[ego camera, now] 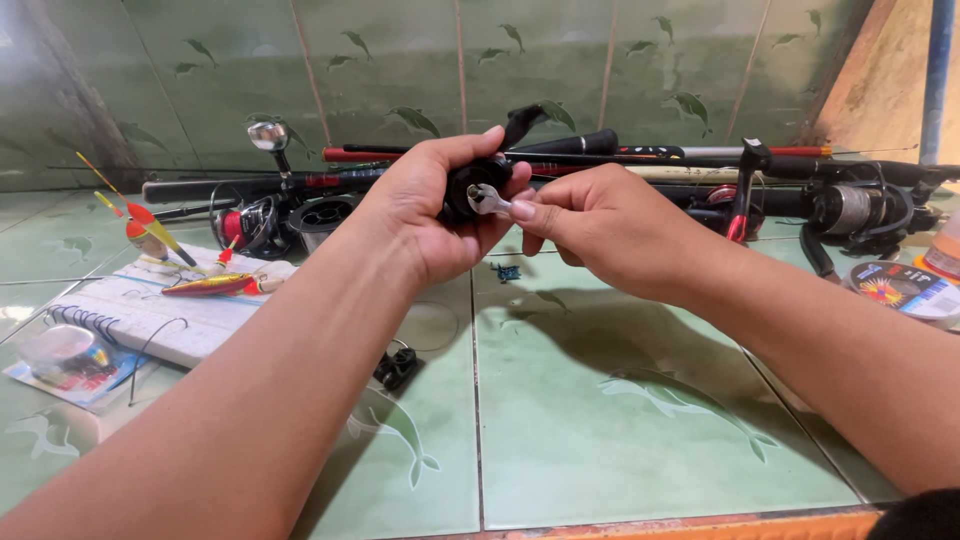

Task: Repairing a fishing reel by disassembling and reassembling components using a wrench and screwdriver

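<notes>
Head view: left hand (432, 205) wrapped tight around a black fishing reel (472, 190), held up above the green tiled floor (600, 400), reel handle arm sticking up behind the fingers. Right hand (600, 228) pinched shut on a small silver wrench (487, 201), its head seated on the reel's side. Small dark screws (507, 271) lie on the tile just below, rods w/ reels (840, 205) stacked along the wall, floats (150, 240) on a white pad at left. My take – keep the wrench square on the fitting, short turns, reel braced by the left palm – slip risk otherwise. Work over the tile so loose bits stay near.
</notes>
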